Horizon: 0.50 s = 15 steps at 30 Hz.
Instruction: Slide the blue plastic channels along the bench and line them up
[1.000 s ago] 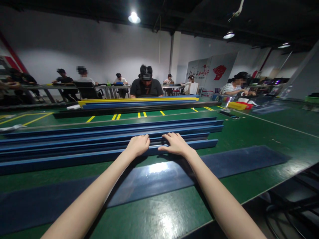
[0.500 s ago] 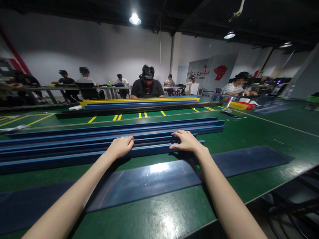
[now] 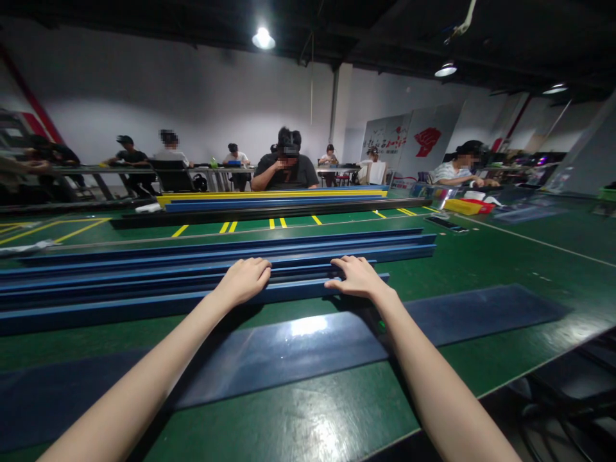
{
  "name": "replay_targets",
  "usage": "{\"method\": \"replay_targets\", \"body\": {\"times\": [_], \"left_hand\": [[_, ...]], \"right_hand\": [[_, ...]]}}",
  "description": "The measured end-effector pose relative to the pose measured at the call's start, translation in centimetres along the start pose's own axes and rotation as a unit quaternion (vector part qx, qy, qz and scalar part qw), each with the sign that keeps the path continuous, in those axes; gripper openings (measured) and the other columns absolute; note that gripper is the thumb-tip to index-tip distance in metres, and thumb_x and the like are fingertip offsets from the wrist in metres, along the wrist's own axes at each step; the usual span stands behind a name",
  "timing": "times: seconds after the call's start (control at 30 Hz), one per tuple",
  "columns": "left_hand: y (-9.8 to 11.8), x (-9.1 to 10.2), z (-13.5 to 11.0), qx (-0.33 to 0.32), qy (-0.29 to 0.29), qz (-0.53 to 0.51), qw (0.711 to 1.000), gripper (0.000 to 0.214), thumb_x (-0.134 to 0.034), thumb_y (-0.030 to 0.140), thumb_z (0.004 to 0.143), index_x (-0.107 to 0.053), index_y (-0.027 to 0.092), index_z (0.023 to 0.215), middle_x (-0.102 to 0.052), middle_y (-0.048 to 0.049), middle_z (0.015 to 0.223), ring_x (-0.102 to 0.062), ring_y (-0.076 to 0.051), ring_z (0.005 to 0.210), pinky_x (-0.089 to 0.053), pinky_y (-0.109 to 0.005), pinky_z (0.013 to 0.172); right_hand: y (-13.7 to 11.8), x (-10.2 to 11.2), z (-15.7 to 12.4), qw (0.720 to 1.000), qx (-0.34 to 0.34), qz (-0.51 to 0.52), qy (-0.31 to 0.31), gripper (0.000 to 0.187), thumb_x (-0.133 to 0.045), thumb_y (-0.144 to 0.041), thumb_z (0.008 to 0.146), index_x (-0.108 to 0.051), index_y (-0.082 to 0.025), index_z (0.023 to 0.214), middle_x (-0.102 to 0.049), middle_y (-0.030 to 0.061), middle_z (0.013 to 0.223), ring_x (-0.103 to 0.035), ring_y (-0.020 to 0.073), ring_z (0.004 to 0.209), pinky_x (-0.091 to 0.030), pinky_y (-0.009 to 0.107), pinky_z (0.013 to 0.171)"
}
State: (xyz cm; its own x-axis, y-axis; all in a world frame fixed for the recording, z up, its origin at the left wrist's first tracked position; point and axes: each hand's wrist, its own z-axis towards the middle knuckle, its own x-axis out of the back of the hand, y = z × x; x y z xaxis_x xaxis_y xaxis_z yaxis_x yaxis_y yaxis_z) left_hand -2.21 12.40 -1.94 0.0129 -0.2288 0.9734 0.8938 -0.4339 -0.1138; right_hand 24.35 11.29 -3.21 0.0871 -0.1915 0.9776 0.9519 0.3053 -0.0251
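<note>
A long blue plastic channel [image 3: 308, 290] lies on the green table, the nearest of several blue lengths. My left hand [image 3: 246, 280] is over it left of its right end, fingers curled over the top and thumb along the near side. Close to that end, my right hand [image 3: 357, 277] spans the channel, its thumb at the near wall and its fingers at the far one. Just behind is another blue channel [image 3: 404, 249]. In front of both hands lies a flat translucent strip [image 3: 308, 340], partly under my forearms.
Beyond the channels are a black strip [image 3: 298, 210] and a yellow strip [image 3: 279, 194]. A phone [image 3: 446, 223] and a yellow tray [image 3: 464, 206] rest at the right. A co-worker [image 3: 286, 163] sits opposite. The table's near edge [image 3: 510, 378] runs along the lower right.
My left hand has shifted right along the near channel. The channel's right end has moved slightly left, along with my right hand. The co-worker opposite has raised a hand to the face.
</note>
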Motion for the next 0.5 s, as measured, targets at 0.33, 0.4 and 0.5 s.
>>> {"method": "replay_targets", "body": {"times": [0.33,0.4,0.5], "left_hand": [[5.2,-1.0,3.2,0.004,-0.009,-0.020,1.000,0.039,-0.020,0.026,0.087,-0.058,0.016,0.093,-0.063,-0.0102,0.098,-0.059,-0.023,0.089,-0.042,-0.034,0.072],[5.4,-1.3,3.3,0.020,-0.023,-0.024,0.999,0.040,-0.019,0.027,0.087,-0.057,0.017,0.093,-0.064,-0.0105,0.095,-0.060,-0.024,0.086,-0.043,-0.034,0.070],[5.3,-1.5,3.2,0.041,-0.024,-0.037,0.998,0.041,-0.019,0.029,0.087,-0.058,0.018,0.090,-0.065,-0.0097,0.092,-0.061,-0.023,0.085,-0.043,-0.032,0.068]], "right_hand": [[-3.6,-0.7,0.2,0.999,0.017,-0.015,0.038,0.063,-0.037,-0.064,0.075,-0.051,-0.019,0.116,-0.059,0.0133,0.107,-0.049,0.0267,0.101,-0.027,0.040,0.085],[-3.7,-0.8,0.2,0.999,0.020,-0.015,0.041,0.064,-0.035,-0.065,0.075,-0.051,-0.018,0.116,-0.059,0.0135,0.106,-0.049,0.0265,0.101,-0.027,0.040,0.085],[-3.8,-0.9,0.1,0.998,0.027,-0.018,0.049,0.067,-0.033,-0.067,0.075,-0.051,-0.018,0.116,-0.059,0.0135,0.105,-0.050,0.0264,0.100,-0.027,0.040,0.085]]}}
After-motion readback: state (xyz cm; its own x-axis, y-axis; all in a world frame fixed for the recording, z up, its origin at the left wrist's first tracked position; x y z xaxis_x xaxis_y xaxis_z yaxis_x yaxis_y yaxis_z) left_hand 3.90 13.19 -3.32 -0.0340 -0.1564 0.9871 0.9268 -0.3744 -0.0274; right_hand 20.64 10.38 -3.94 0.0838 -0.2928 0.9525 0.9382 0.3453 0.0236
